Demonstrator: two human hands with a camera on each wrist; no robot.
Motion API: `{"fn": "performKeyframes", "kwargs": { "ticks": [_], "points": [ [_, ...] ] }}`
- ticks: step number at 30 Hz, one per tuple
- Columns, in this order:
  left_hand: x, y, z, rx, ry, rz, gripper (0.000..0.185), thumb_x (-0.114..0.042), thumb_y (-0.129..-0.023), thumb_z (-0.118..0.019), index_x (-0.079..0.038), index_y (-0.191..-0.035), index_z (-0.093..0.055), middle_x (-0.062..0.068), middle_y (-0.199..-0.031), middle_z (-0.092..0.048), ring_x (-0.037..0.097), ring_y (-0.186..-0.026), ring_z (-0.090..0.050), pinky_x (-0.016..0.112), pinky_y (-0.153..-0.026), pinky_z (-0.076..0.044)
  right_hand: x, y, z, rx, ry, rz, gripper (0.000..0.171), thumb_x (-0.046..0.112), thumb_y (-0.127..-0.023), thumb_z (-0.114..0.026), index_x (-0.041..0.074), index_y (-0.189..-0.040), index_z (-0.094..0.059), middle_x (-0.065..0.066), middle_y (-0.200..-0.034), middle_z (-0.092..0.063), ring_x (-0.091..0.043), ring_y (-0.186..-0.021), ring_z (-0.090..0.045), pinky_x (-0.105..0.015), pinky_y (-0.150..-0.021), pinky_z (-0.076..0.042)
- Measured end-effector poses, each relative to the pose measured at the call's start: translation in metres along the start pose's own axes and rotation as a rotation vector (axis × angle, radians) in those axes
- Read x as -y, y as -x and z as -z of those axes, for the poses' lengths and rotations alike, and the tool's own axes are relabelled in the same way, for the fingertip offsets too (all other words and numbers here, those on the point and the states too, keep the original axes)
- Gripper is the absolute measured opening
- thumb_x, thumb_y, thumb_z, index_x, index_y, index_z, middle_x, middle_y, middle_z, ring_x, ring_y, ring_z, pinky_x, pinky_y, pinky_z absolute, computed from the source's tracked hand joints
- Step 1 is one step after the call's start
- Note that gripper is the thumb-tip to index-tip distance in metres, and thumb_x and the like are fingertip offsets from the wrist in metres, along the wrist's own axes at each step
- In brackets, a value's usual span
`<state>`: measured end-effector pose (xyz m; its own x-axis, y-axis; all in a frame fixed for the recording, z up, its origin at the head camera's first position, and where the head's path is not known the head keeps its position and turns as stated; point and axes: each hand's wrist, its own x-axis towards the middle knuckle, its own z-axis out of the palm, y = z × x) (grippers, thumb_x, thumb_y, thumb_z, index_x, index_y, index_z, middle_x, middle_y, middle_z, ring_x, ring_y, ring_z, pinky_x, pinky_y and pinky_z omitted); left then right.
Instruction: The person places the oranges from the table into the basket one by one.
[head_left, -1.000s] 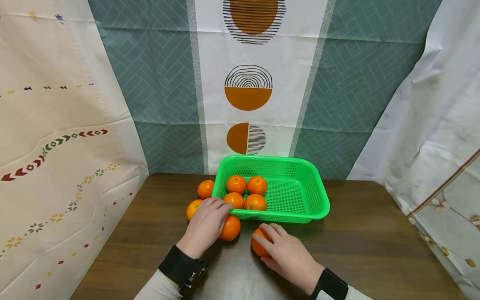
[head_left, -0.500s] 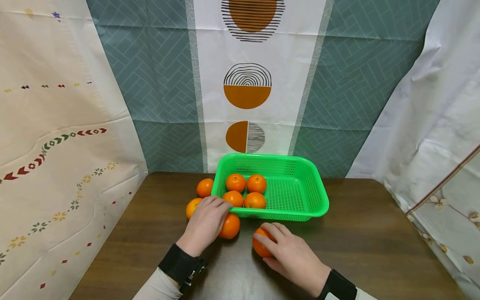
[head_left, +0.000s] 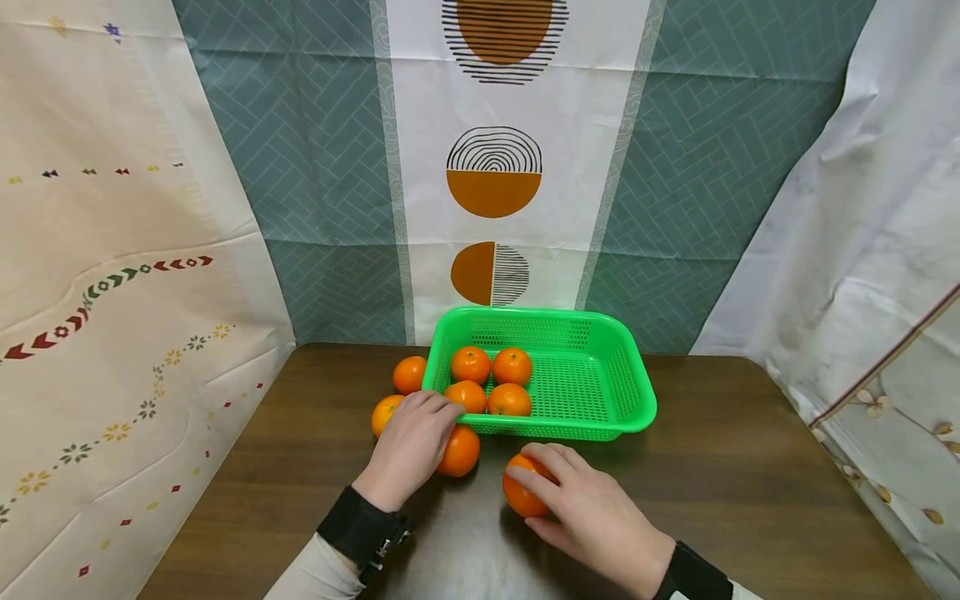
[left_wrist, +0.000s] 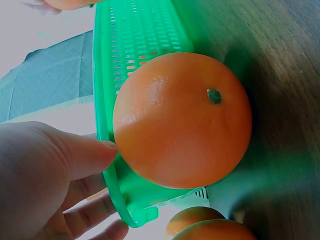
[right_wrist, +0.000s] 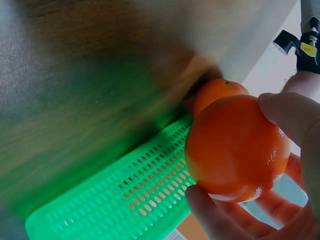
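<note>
Right hand: the right hand (head_left: pixel 592 512) has its fingers (right_wrist: pixel 295 117) wrapped round a round orange tangerine (head_left: pixel 522 493), just in front of the green plastic mesh basket (head_left: pixel 600 392).
Left hand: the left hand (head_left: pixel 411 442) lies loose, fingers relaxed, over a second orange tangerine (head_left: pixel 459 451) on the dark wooden surface (head_left: pixel 750 483).
Wrist views: the left one shows its stem (left_wrist: pixel 214 96) and the thumb touching the peel.

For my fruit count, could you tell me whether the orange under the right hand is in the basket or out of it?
Out. The orange sits on the table in front of the green basket, gripped by the right hand.
</note>
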<state>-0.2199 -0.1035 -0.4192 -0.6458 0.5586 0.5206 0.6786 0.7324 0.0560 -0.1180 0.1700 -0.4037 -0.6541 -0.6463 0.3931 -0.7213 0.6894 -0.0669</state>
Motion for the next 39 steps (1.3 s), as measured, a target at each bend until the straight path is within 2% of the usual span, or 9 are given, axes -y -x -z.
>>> {"fn": "performKeyframes", "kwargs": {
  "ticks": [6, 13, 18, 22, 32, 39],
  "points": [
    [0.001, 0.001, -0.001, -0.008, 0.002, -0.007, 0.015, -0.012, -0.095, -0.070, -0.012, -0.110, -0.072, 0.001, -0.103, -0.070, 0.026, -0.103, -0.061, 0.041, -0.098, -0.046, 0.001, -0.002, 0.009, -0.014, 0.002, -0.002, 0.068, 0.031, -0.077, -0.089, 0.025, -0.138, -0.058, -0.001, -0.140, -0.049, -0.016, -0.122, -0.048, -0.034, -0.079, -0.059],
    [0.001, 0.001, -0.002, -0.014, 0.005, -0.003, 0.016, -0.011, -0.093, -0.072, -0.012, -0.109, -0.073, 0.000, -0.103, -0.070, 0.025, -0.102, -0.060, 0.041, -0.097, -0.047, -0.002, -0.009, 0.028, -0.104, 0.025, 0.053, 0.072, 0.027, -0.073, -0.091, 0.021, -0.137, -0.059, -0.005, -0.136, -0.053, -0.020, -0.122, -0.052, -0.036, -0.079, -0.059],
    [0.002, 0.001, -0.003, -0.031, 0.021, -0.011, 0.016, -0.010, -0.093, -0.072, -0.011, -0.108, -0.073, 0.001, -0.101, -0.070, 0.025, -0.101, -0.061, 0.042, -0.096, -0.047, -0.013, -0.016, 0.047, -0.136, 0.044, 0.034, 0.073, 0.028, -0.074, -0.091, 0.021, -0.139, -0.058, -0.007, -0.136, -0.053, -0.023, -0.120, -0.054, -0.039, -0.088, -0.057],
    [0.002, 0.001, -0.003, -0.041, 0.037, -0.012, 0.015, -0.008, -0.093, -0.071, -0.011, -0.108, -0.073, 0.001, -0.101, -0.070, 0.026, -0.101, -0.061, 0.042, -0.095, -0.047, -0.024, -0.020, 0.058, -0.125, 0.031, -0.001, 0.070, 0.029, -0.076, -0.090, 0.021, -0.138, -0.059, -0.007, -0.136, -0.053, -0.024, -0.118, -0.056, -0.042, -0.093, -0.054],
    [0.002, 0.001, -0.003, -0.029, 0.029, -0.005, 0.017, -0.010, -0.093, -0.072, -0.012, -0.110, -0.073, -0.001, -0.102, -0.069, 0.024, -0.101, -0.060, 0.040, -0.097, -0.047, -0.045, -0.030, 0.068, -0.089, 0.006, -0.074, 0.059, 0.035, -0.083, -0.083, 0.024, -0.137, -0.061, -0.001, -0.135, -0.052, -0.020, -0.116, -0.055, -0.037, -0.092, -0.054],
    [0.003, 0.002, -0.004, -0.036, 0.038, -0.003, 0.015, -0.010, -0.094, -0.070, -0.013, -0.108, -0.073, 0.000, -0.102, -0.070, 0.025, -0.101, -0.061, 0.041, -0.096, -0.047, -0.059, -0.039, 0.068, -0.085, 0.035, -0.086, 0.057, 0.033, -0.083, -0.083, 0.023, -0.135, -0.062, -0.001, -0.131, -0.053, -0.020, -0.111, -0.057, -0.036, -0.088, -0.055]
  ]
}}
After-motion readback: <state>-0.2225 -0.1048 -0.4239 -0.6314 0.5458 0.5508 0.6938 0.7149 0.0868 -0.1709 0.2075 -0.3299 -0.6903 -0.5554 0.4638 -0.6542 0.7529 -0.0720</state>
